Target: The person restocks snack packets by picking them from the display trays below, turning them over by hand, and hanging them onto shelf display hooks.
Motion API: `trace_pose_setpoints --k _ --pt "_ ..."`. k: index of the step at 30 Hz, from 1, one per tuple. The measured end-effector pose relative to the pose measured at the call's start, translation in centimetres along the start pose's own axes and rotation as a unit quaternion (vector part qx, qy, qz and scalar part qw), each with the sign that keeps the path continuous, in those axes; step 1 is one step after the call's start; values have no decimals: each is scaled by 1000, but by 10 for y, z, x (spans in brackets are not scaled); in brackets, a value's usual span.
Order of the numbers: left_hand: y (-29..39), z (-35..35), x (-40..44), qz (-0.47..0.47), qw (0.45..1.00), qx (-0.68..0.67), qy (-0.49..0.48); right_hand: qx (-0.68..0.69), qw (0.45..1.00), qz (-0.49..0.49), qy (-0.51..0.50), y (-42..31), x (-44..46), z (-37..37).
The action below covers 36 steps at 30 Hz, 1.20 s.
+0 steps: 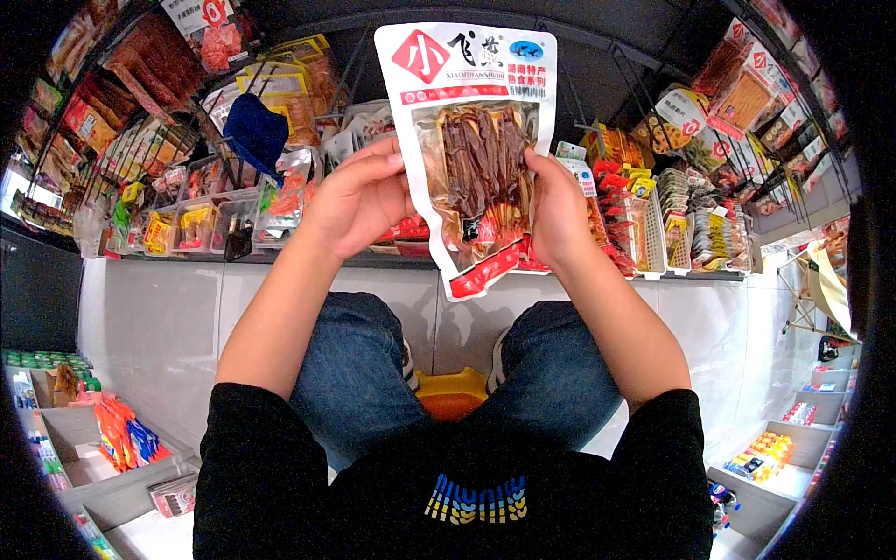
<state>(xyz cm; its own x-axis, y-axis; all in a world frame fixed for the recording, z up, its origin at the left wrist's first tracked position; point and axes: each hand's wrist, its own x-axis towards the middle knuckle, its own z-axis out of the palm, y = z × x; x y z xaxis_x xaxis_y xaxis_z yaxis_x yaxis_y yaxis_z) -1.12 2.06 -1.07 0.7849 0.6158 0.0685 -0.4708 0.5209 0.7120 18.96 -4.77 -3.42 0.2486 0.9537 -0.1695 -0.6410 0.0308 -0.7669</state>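
Note:
A sealed snack packet point(485, 168) is held up in front of me, tilted slightly, its white top printed with a red diamond and Chinese characters. Dark brown strips of what looks like meat show through its clear window. My left hand point(359, 198) grips the packet's left edge, thumb near the front and the other fingers partly hidden behind. On the right edge, my right hand point(560, 210) pinches it with the thumb on the front. Behind the packet, red packets on the low shelf are partly covered.
Clear bins point(196, 224) of packets line the low shelf on the left. White baskets point(651, 233) of packets stand on the right. Hanging packets point(747, 84) fill racks above, with a dark blue cap-like item point(254, 135) at left. A yellow-orange stool point(453, 394) shows between my knees.

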Motion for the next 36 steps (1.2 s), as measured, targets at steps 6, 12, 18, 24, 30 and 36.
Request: trace_pose_setpoints --k 6,12,18,24,30,36 --pt "-1 2 -1 -2 999 -24 -33 -7 1000 -18 -4 4 4 -4" --pt "-2 3 -1 -7 997 -38 -62 4 1000 -6 0 2 0 0" --pt "-2 3 -1 -12 995 -46 -86 1 1000 -12 -9 3 1 -1" --pt "-5 5 0 -17 997 -42 -58 1 1000 -30 -5 6 3 -3" --pt "-6 4 -3 -25 998 -48 -38 1 1000 -24 -1 5 0 0" --pt "-8 -1 -3 -29 998 -40 -41 11 1000 -18 -18 3 -2 3"
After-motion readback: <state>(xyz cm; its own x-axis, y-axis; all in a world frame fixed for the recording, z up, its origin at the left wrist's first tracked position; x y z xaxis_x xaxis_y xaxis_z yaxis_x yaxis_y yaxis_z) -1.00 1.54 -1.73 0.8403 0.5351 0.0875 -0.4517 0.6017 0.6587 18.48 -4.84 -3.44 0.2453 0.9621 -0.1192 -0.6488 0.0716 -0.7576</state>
